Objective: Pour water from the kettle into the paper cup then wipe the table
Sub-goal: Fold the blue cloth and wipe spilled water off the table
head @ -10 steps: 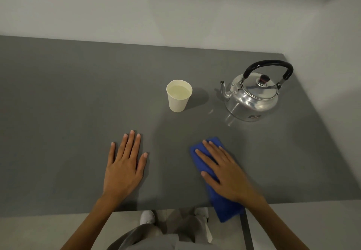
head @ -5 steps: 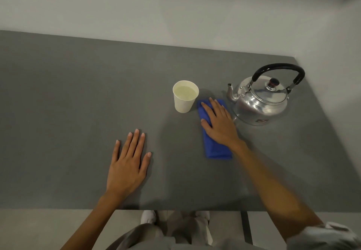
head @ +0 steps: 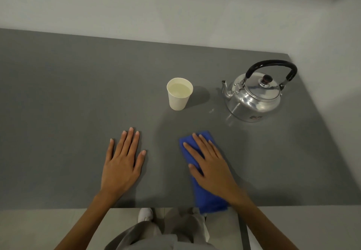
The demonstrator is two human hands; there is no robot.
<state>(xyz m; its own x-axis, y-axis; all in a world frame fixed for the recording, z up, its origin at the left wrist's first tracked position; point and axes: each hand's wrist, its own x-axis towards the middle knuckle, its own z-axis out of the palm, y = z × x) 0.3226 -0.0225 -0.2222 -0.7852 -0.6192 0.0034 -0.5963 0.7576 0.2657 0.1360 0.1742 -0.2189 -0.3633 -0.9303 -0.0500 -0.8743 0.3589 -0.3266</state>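
Observation:
A white paper cup (head: 179,95) holding water stands upright mid-table. To its right sits a shiny metal kettle (head: 254,98) with a black handle, spout pointing left toward the cup. A folded blue cloth (head: 207,195) lies at the table's near edge, its lower end hanging slightly over. My right hand (head: 211,166) presses flat on the cloth with fingers spread. Left of it, my left hand (head: 125,162) rests palm down on the bare grey table (head: 58,113), holding nothing.
Light walls border the table at the back and on the right, close behind the kettle. A faint wet sheen shows on the surface in front of the kettle (head: 220,113). My legs and a white shoe (head: 145,214) are below the near edge.
My right hand has dragged the blue cloth back from between the cup and kettle to the near edge. The left hand has stayed put.

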